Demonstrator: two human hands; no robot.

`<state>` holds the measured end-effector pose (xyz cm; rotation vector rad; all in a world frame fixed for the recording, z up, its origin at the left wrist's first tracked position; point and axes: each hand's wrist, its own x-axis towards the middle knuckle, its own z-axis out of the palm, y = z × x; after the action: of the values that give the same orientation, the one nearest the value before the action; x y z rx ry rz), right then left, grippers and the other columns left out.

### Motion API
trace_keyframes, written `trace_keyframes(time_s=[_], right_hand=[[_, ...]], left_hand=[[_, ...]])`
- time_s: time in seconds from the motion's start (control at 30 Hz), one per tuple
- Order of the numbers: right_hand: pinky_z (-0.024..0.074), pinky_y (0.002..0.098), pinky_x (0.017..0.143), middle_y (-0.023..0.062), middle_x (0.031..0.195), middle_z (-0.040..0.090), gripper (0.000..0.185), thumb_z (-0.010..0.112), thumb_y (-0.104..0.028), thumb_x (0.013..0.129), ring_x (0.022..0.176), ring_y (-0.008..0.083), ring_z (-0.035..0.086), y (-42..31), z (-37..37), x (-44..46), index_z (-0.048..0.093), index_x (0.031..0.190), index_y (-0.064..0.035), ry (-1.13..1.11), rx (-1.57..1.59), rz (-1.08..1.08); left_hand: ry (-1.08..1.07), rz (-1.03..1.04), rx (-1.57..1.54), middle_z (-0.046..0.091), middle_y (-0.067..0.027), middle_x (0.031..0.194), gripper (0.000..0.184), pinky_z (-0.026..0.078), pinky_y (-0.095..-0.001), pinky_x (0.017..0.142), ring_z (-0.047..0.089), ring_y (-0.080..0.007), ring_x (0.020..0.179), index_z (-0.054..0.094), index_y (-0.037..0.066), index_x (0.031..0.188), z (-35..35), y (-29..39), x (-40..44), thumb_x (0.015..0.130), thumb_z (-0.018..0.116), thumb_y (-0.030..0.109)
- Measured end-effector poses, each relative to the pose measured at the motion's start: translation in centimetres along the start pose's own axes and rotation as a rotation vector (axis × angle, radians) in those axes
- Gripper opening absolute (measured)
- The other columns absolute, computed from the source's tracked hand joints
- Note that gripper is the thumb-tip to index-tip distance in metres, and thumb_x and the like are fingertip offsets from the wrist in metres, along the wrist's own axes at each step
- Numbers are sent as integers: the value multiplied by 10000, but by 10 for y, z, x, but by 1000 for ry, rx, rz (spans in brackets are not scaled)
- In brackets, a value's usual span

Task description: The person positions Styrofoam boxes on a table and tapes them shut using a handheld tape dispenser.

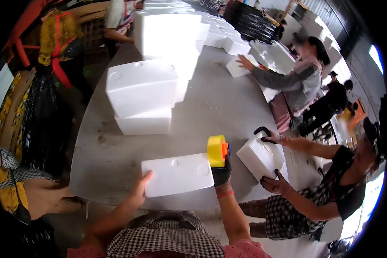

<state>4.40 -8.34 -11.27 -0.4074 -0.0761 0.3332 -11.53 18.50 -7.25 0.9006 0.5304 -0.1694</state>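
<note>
A white foam box (178, 177) with round marks on its top lies in front of me at the near side of the grey table. Bare, my left hand (139, 188) grips the box's left end, thumb on the top edge. My right hand (222, 173) wears a dark glove and is closed around a tape dispenser (225, 150) carrying a yellow tape roll (216, 151). The dispenser, orange and blue at its side, stands against the box's right end. The glove hides its handle.
Stacked foam boxes (142, 88) stand ahead on the table (228, 103), with taller white stacks (167, 32) behind. At right, a co-worker's gloved hands (276, 184) hold another foam box (262, 157). Farther back, another person (303, 73) handles a box (241, 66). More people stand at left.
</note>
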Motion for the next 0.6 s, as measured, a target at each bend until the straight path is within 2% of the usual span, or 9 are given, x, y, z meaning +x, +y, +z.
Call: trace_keyframes(time_s=[0.07, 0.1, 0.13, 0.2, 0.23, 0.3, 0.4, 0.5, 0.6], right_hand=[[371, 474, 1053, 88, 1358, 503, 585, 553, -424, 910, 1249, 280, 476, -25, -3, -10, 416, 1384, -110, 20, 58, 197], [371, 474, 1053, 88, 1358, 503, 585, 553, -424, 910, 1249, 280, 476, -43, -2, -16, 416, 1384, -110, 20, 66, 186], [391, 468, 1038, 98, 1346, 510, 573, 556, -416, 910, 1235, 280, 489, -65, 1, -23, 429, 1370, -98, 21, -3, 280], [476, 425, 950, 123, 1266, 559, 537, 565, -384, 912, 1124, 271, 572, -105, 11, -43, 452, 1339, -78, 139, -156, 374], [514, 380, 880, 127, 1201, 589, 507, 578, -322, 914, 1008, 253, 622, -126, -24, -49, 455, 1330, -58, 152, -183, 394], [500, 366, 874, 99, 1123, 575, 513, 603, -216, 884, 988, 220, 590, -156, -67, -61, 440, 1333, -27, 277, -404, 499], [511, 334, 832, 82, 1121, 582, 512, 608, -181, 870, 940, 190, 590, -170, -39, -74, 454, 1336, -35, 85, -622, 573], [509, 309, 806, 55, 1130, 587, 502, 583, -188, 881, 894, 156, 578, -163, -15, -70, 464, 1347, -44, -51, -793, 506], [500, 290, 800, 34, 1152, 583, 499, 565, -215, 897, 900, 133, 563, -160, -34, -56, 463, 1359, -54, -90, -712, 480]], left_hand=[[-6, -3, 98, 493, -105, 1347, 602, 349, -364, 1046, 430, -231, 1268, 409, 23, 1375, 7, 6, 0, 921, 565, 386], [-11, -4, 111, 493, -105, 1347, 602, 349, -364, 1046, 430, -231, 1268, 409, 23, 1375, 9, 6, 0, 921, 565, 386], [103, 234, 380, 415, -117, 1409, 641, 338, -396, 1053, 422, -253, 1275, 361, 44, 1409, 9, 8, 2, 911, 577, 386], [205, 476, 663, 338, -128, 1472, 687, 326, -428, 1059, 414, -274, 1283, 312, 65, 1443, 21, 18, 2, 901, 588, 385], [193, 693, 1010, 285, -146, 1497, 723, 269, -491, 1078, 355, -315, 1318, 298, 88, 1455, 37, 34, -4, 885, 595, 420], [174, 904, 1362, 232, -163, 1522, 760, 211, -554, 1097, 295, -357, 1354, 285, 110, 1467, 70, 39, -2, 869, 602, 456], [-12, 871, 2030, 232, -185, 1512, 859, 133, -634, 1081, 225, -429, 1360, 296, 146, 1466, 103, 21, 2, 793, 631, 562], [-199, 737, 2147, 217, -189, 1514, 969, 147, -630, 1076, 239, -449, 1339, 310, 163, 1464, 101, 9, 9, 707, 641, 670], [-338, 787, 2140, 207, -196, 1509, 1058, 152, -626, 1073, 264, -434, 1317, 326, 153, 1459, 107, 14, 4, 630, 672, 711]])
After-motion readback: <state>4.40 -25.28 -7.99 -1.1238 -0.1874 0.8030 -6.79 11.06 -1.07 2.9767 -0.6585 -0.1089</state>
